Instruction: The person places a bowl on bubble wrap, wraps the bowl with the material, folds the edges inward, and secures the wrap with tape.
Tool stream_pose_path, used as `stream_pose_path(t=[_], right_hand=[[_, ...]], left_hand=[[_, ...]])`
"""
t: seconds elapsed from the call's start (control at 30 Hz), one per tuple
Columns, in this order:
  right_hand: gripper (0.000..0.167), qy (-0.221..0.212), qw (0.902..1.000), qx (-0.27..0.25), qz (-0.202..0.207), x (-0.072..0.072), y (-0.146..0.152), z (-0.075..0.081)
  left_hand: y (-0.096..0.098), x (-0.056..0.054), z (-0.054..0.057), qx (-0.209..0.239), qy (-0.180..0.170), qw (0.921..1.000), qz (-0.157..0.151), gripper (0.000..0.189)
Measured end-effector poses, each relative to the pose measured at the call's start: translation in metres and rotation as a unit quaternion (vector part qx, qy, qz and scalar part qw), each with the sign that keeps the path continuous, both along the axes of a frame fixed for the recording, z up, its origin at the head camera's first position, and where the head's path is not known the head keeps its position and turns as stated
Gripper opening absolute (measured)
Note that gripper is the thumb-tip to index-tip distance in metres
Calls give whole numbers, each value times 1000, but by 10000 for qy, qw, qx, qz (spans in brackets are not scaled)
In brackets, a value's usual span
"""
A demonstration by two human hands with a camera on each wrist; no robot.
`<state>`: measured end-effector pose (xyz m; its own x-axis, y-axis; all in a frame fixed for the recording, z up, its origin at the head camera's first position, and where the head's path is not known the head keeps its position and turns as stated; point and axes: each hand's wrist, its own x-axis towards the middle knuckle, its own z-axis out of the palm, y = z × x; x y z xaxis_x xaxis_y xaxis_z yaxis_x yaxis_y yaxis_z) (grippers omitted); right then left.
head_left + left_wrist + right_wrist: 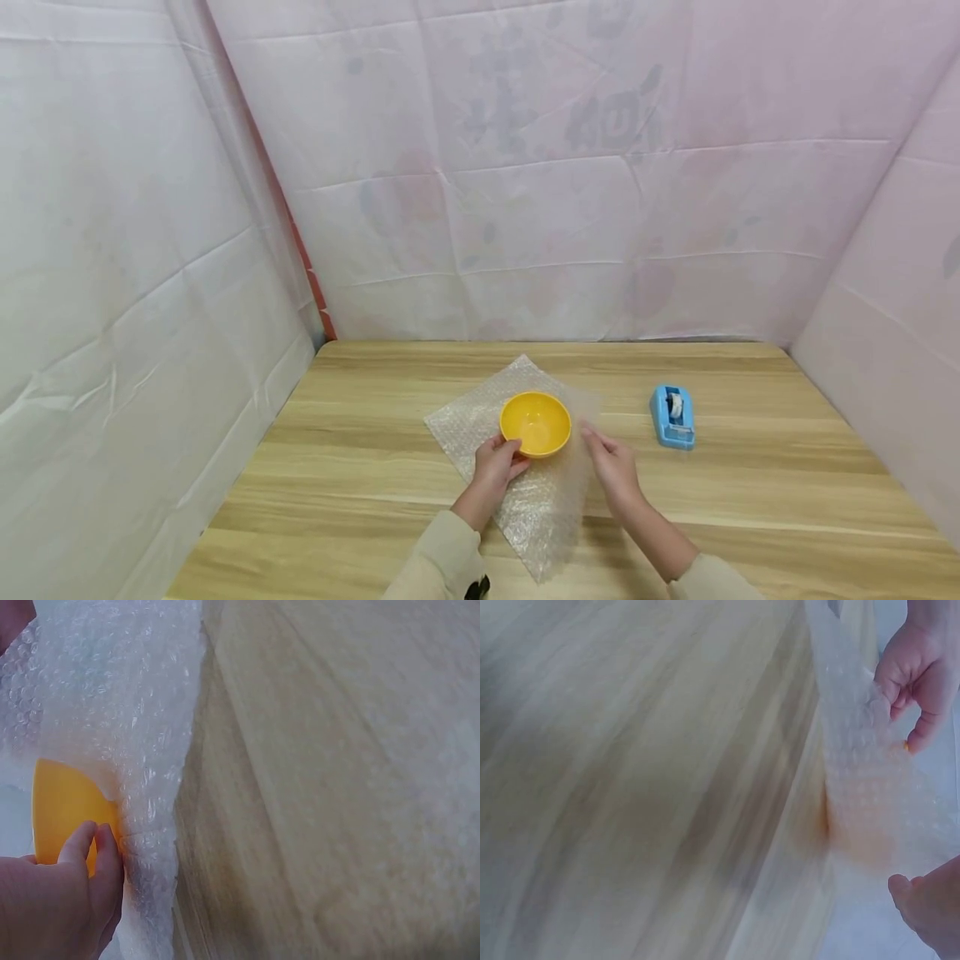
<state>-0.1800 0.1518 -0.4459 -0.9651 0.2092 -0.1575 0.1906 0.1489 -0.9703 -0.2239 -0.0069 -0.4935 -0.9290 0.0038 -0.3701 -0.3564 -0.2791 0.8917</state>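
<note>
A yellow bowl point(536, 421) stands over a sheet of bubble wrap point(472, 408) that lies cornerwise on the table. My left hand point(495, 468) grips the bowl at its near left rim; in the left wrist view its fingers touch the bowl's outer side point(64, 799). To the right of the bowl, my right hand point(615, 473) pinches the right part of the bubble wrap. That flap is raised off the table, and in the right wrist view it stands before the bowl, whose yellow shows through blurred.
A blue tape dispenser point(672, 417) with a roll of tape sits on the wooden table point(337, 450), right of the bubble wrap. Pale cloth sheets point(525, 208) hang behind the table and along both sides.
</note>
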Motion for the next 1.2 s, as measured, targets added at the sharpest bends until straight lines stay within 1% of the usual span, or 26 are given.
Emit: stream_pose_path(t=[0.23, 0.37, 0.43, 0.5, 0.57, 0.63, 0.73, 0.8, 0.87, 0.9, 0.93, 1.0, 1.1, 1.2], right_hand=[[43, 245, 9994, 222, -46, -2, -14, 1], [42, 439, 9974, 471, 312, -3, -17, -4], [40, 637, 9941, 679, 549, -4, -17, -8], [39, 923, 9884, 914, 781, -4, -16, -13], [39, 1239, 9801, 1195, 988, -5, -14, -18], [38, 1569, 9689, 1513, 1170, -5, -12, -22], [34, 2046, 9475, 2048, 1360, -7, -8, -30], [31, 2290, 9334, 2358, 1440, -8, -6, -34], [29, 2488, 9218, 2580, 1479, -9, -5, -38], [29, 2557, 9173, 2663, 1495, -9, -4, -40], [29, 2593, 9138, 2736, 1511, -9, -3, -40], [29, 2663, 9063, 2901, 1535, -10, -3, -41], [29, 2749, 8919, 3214, 1601, -10, -3, -40], [30, 2842, 8750, 3534, 1696, -11, -3, -40]], left_hand=[[0, 0, 2, -57, -176, 9998, 46, 50], [0, -1, 2, -70, -163, 9998, 60, 50], [0, 0, 1, -67, -99, 9999, 58, 49], [1, 0, 0, -67, -22, 10000, 49, 48], [0, 1, 0, -79, 41, 10000, 33, 47], [0, 1, 0, -104, 102, 9999, -2, 48], [-1, 2, 0, -169, 93, 9998, -26, 48], [-1, 2, 0, -215, 111, 9997, -50, 49], [-2, 2, -1, -225, 148, 9996, -73, 49], [-4, 3, -1, -226, 176, 9995, -96, 50], [-5, 5, 2, -256, 215, 9994, -115, 49], [-9, 6, 2, -318, 281, 9990, -134, 48], [-16, 5, 2, -446, 348, 9984, 14, 42], [-25, 0, -3, -661, 423, 9962, 377, 37]])
